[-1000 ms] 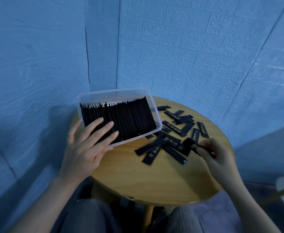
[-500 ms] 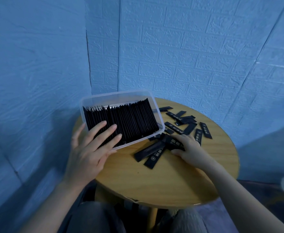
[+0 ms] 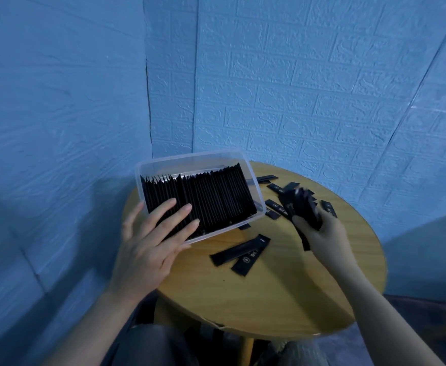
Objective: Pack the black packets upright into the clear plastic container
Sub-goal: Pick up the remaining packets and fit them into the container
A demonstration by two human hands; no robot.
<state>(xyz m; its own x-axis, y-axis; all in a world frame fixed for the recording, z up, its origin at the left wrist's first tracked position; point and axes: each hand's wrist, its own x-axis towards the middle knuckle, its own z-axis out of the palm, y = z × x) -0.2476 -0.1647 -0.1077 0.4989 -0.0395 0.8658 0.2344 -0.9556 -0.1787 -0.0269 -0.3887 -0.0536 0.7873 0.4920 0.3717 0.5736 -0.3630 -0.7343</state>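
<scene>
Dozens of black packets [image 3: 211, 202] upright in clear plastic container [image 3: 190, 161].

Your left hand [image 3: 148, 241] covers container [image 3: 190, 159] near corner — far strip open; loose packets [image 3: 240, 256] litter table [image 3: 269, 299] centre.

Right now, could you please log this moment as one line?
left hand: flat on packed packets in clear container | right hand: grips bundle of packets | loose packets on table

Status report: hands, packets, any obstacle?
Left hand flat on packed row in container. Right hand grips bunch of packets. Loose packets on table.
</scene>
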